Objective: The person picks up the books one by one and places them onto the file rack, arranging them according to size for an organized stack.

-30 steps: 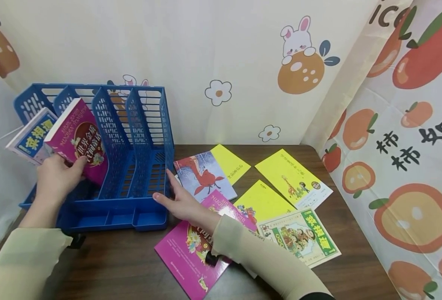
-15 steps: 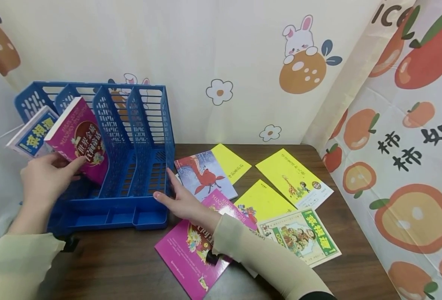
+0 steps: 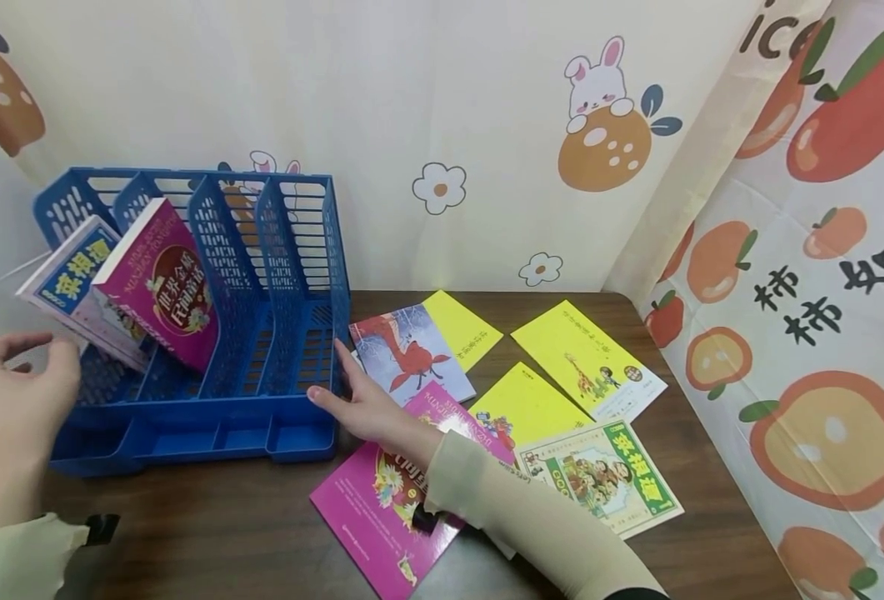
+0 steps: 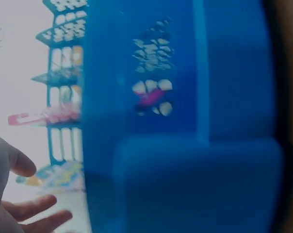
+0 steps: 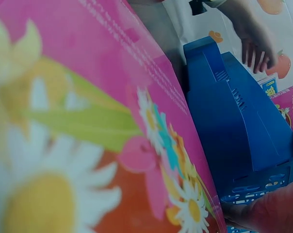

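A blue file rack (image 3: pixel 235 408) with upright dividers stands at the left of the table. Leaning in its left slots are a blue-and-white book (image 3: pixel 85 279) and a thick magenta book (image 3: pixel 179 296). Off the rack's left front, my left hand (image 3: pixel 17 400) is held in the air with loosely bent fingers and nothing in them; the left wrist view shows the fingers (image 4: pixel 42 221) apart beside the rack's blue side wall. My right hand (image 3: pixel 370 404) holds the rack's right front corner, thumb over the front and forefinger along the outer side.
Magenta books (image 3: pixel 370 508) lie under my right forearm. Behind and right of them are a fox-picture book (image 3: pixel 412 350), yellow booklets (image 3: pixel 584 358) and a green-and-cream book (image 3: pixel 602 475). A printed curtain (image 3: pixel 486 125) hangs behind the brown table (image 3: pixel 224 533).
My left hand has let go of the magenta book and drawn back to the left and toward me. The book stays leaning in the rack; my right hand has not moved.
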`<state>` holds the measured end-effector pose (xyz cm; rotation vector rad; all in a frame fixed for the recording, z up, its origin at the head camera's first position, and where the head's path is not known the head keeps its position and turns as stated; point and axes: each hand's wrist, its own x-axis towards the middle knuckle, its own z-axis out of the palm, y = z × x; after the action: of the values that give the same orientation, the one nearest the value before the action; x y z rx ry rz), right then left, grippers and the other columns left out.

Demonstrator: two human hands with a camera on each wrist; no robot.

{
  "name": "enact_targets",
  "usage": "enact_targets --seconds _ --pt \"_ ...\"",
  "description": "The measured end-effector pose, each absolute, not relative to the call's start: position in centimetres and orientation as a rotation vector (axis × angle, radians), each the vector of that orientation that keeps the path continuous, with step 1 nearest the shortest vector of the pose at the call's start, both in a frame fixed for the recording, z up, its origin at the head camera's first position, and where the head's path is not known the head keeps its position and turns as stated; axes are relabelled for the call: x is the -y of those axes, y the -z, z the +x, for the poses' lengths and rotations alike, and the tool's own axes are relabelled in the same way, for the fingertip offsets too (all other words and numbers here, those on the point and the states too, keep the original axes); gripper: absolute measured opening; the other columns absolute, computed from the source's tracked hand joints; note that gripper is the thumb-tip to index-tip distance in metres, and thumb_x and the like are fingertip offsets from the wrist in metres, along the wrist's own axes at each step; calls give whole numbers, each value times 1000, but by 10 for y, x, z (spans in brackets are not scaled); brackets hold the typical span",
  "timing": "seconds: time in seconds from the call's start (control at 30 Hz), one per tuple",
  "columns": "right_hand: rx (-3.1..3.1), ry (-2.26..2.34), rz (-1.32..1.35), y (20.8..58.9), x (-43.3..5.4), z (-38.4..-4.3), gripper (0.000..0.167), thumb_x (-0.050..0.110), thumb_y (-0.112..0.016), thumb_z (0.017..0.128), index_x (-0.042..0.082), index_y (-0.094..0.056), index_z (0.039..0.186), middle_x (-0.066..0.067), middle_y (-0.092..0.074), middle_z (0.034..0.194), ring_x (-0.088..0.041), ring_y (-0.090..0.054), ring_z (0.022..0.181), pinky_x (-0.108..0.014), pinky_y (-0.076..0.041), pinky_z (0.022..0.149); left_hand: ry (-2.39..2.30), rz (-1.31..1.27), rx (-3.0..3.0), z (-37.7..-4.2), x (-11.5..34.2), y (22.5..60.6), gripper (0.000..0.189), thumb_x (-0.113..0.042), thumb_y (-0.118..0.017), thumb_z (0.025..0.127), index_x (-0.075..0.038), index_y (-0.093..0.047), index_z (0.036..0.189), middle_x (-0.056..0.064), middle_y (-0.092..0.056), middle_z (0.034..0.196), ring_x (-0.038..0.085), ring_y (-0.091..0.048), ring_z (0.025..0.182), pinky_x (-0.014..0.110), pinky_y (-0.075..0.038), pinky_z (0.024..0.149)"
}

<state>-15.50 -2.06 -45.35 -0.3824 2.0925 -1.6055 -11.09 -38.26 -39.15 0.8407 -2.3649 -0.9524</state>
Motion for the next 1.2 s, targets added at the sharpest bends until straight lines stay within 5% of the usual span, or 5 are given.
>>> enact_targets --seconds 0.2,0.83,0.93,1.1,1.2 --pt "-2099 1604 -381 454 21 -155 87 54 -67 106 47 -14 174 4 -31 179 -27 -32 164 -58 -39 126 1016 960 2433 -110 398 410 77 -39 -51 108 0 -27 170 31 -28 174 51 -31 159 71 -33 123" --pt "-2104 1578 -373 453 20 -155 86 56 -66 106 49 -14 174 4 -30 179 -27 -31 164 -58 -39 126 1188 648 2717 -104 424 444 78 -30 -48 111 14 -16 167 51 -26 160 71 -32 138 84 -26 117" --pt "-2106 1572 -379 453 20 -156 86 56 -66 106 49 -13 174 4 -30 179 -28 -31 164 -57 -40 125 1225 591 2716 -104 430 449 78 -30 -51 111 14 -17 167 52 -31 156 67 -37 129 84 -28 116" --pt "-2111 1567 -382 454 19 -156 86 57 -65 106 49 -13 174 4 -29 180 -28 -31 164 -57 -40 125 1329 532 2673 -102 436 457 80 -34 -56 112 5 -18 171 47 -30 161 19 -48 120 74 -20 126" --pt "-2111 1568 -382 454 19 -155 87 57 -65 106 49 -13 174 4 -29 180 -28 -31 164 -57 -40 125 1364 539 2662 -102 436 458 82 -35 -56 113 4 -14 172 47 -26 164 20 -45 129 74 -17 127"
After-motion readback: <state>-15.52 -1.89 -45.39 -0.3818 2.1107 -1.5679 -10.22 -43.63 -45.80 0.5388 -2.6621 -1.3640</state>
